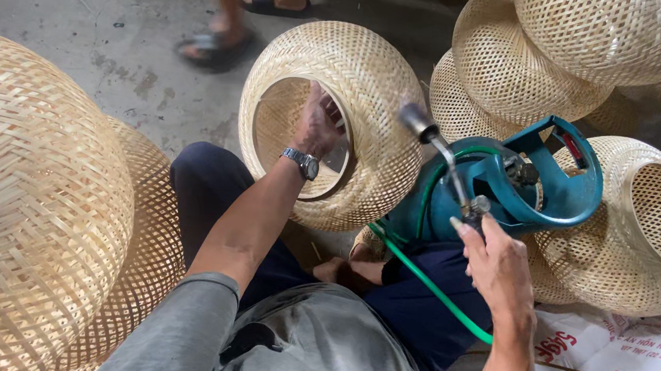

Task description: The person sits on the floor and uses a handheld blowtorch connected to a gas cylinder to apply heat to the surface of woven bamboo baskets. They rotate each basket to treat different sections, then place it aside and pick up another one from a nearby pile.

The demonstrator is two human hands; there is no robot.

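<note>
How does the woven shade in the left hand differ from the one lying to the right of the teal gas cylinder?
The held shade is lifted, its opening turned toward the camera, with the left hand reaching inside; the right-side shade rests low behind the gas cylinder, untouched, its opening turned up and right. The held one looks larger, being nearer. Both are pale, open-weave and rounded.
</note>
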